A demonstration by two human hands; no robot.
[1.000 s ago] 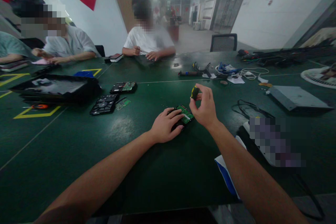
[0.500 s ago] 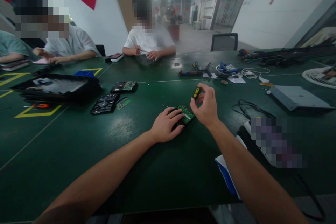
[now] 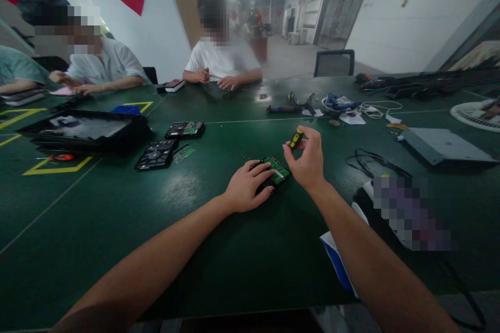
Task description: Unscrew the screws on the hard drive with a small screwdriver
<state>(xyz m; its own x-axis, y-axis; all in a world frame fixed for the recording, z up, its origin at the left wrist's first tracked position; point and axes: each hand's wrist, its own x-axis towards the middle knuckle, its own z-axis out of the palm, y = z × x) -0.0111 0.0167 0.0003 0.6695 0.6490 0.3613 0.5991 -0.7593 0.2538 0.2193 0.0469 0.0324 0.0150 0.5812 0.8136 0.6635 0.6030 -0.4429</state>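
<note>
My left hand (image 3: 250,187) lies with fingers spread over a hard drive (image 3: 282,173), whose green circuit board faces up. Fingers and thumb rest across its top, hiding much of the left side. Just above the drive's right end, my right hand (image 3: 307,158) pinches a screwdriver (image 3: 296,139) by its short black-and-yellow handle. The handle is tilted; I cannot make out the shaft or whether its tip touches the drive. A few tiny dark bits (image 3: 245,156) are on the table beyond my left hand.
To the left are a second hard drive (image 3: 184,129), a black drive casing (image 3: 156,154), a loose circuit board (image 3: 183,153) and black trays (image 3: 89,135). A metal box (image 3: 447,145) and cables (image 3: 380,161) are to the right. Two co-workers (image 3: 222,60) (image 3: 113,60) sit across the table.
The screwdriver's handle has turned and tilted in my right fingers, its top leaning further right. My left hand and the hard drive have stayed put.
</note>
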